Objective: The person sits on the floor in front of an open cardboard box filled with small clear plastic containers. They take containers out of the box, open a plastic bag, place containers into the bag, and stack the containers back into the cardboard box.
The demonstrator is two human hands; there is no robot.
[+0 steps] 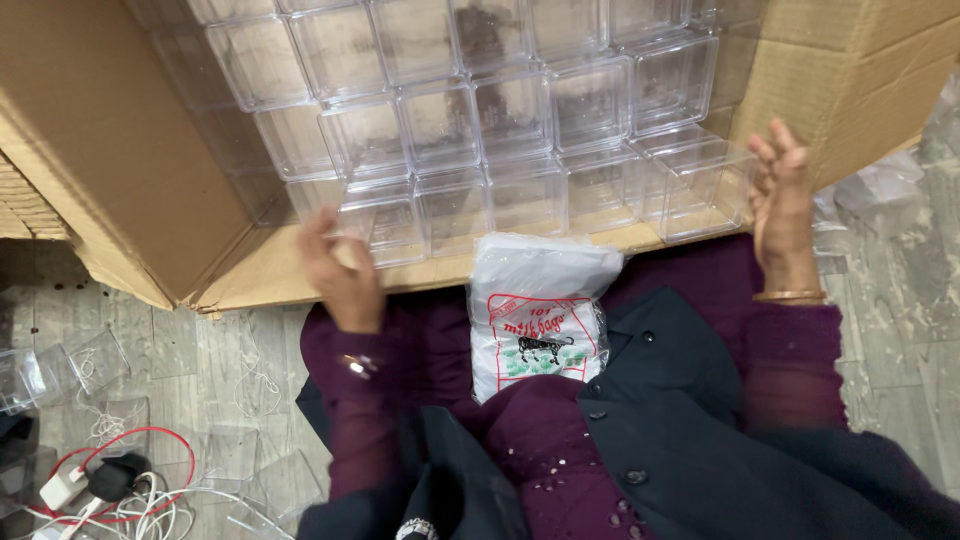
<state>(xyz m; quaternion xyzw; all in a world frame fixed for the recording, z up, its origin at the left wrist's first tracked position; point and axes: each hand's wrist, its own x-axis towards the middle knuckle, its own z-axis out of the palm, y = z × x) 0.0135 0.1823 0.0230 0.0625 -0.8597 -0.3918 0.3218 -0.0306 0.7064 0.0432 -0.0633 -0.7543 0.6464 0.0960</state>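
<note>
Clear square plastic boxes (450, 130) in corrugated carton (100, 130), hands empty

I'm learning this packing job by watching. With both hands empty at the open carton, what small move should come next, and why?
Probably the right hand closes on the clear box beside it: that box sits tilted at the row's end in the cardboard carton, and the blurred left hand holds nothing.

Likely a small packing workroom, perhaps home-based: large cardboard carton (120, 150) stacked with clear plastic boxes (470, 130) just beyond the fingers, loose cables (120, 490) on tiled floor (890, 300).
</note>
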